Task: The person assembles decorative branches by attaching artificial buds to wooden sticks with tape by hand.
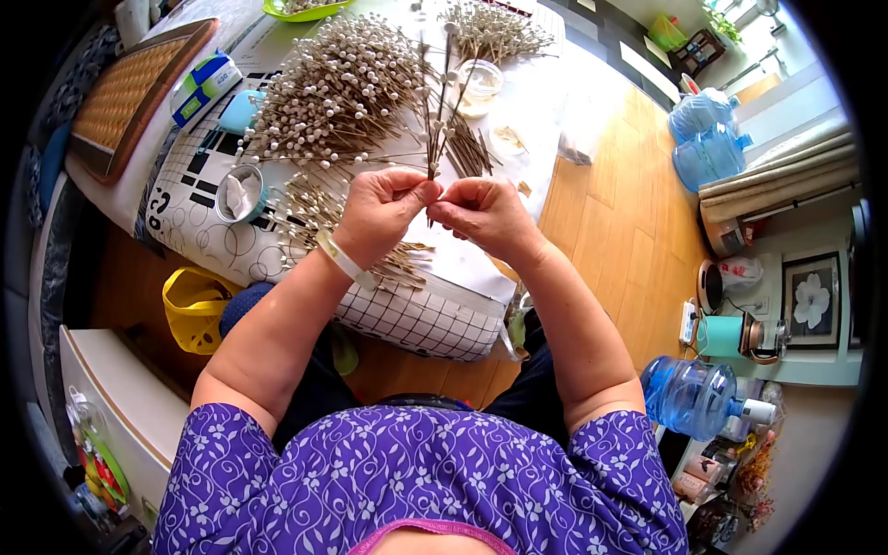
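Note:
My left hand (pixel 384 211) and my right hand (pixel 486 215) meet at the near side of the covered table. Between their fingertips stands a small bunch of thin dark stems (pixel 433 148), upright, with small tips at the top. Both hands pinch its lower part. Beyond my left hand lies a large pile of brown stems with white round heads (pixel 342 92). Another pile of pale-tipped stems (pixel 314 217) lies beside and under my left wrist. Short bare brown sticks (pixel 470 148) lie just beyond my right hand.
A blue-rimmed cup (pixel 242 192) with white contents is at the left, near a light-blue box (pixel 242 111) and a green-and-blue packet (pixel 205 88). A clear round tub (pixel 479 81) stands beyond my hands. A yellow basket (pixel 194 310) is below the table's left edge.

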The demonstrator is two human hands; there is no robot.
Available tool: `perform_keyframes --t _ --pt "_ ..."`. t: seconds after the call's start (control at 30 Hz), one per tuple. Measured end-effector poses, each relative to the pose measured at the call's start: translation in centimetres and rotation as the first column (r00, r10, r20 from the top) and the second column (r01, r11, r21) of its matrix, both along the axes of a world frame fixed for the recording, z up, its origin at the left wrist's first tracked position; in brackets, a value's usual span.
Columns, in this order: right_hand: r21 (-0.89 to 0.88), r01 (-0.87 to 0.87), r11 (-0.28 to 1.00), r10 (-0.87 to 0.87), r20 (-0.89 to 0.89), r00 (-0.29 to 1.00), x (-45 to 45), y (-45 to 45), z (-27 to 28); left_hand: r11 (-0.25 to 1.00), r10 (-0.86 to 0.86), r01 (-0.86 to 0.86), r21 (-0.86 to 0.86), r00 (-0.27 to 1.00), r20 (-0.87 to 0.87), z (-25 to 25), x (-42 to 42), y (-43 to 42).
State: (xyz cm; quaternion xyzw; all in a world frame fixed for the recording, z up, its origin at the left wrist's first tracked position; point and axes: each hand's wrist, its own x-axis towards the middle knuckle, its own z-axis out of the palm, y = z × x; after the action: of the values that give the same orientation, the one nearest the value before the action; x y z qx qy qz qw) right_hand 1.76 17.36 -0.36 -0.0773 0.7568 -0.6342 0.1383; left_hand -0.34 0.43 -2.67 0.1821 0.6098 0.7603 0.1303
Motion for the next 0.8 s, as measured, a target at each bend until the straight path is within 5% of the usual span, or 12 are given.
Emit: perform_keyframes --t 0.33,0.47,0.67,0.8 --pt "-0.036 0.002 0.999 -0.009 -0.185 0.983 0.0 -0.3 -1.6 0.998 -0.050 0.046 0.047 0.996 0.077 -0.2 -0.4 0.2" --pt "0.130 0.008 0.992 0.010 -0.135 0.991 0.2 0.0 -0.7 1.000 -0.001 0.002 -0.009 0.999 0.049 -0.1 -0.5 -0.1" --pt "-0.052 -0.018 0.998 0.008 -0.180 0.984 0.3 -0.6 -1.7 0.999 -0.043 0.042 0.031 0.999 0.033 -0.6 -0.8 -0.1" --pt "0.202 -0.003 0.979 0.051 -0.229 0.972 0.4 -0.1 -0.8 0.995 -0.097 0.091 0.051 0.988 0.123 0.4 -0.3 0.2"
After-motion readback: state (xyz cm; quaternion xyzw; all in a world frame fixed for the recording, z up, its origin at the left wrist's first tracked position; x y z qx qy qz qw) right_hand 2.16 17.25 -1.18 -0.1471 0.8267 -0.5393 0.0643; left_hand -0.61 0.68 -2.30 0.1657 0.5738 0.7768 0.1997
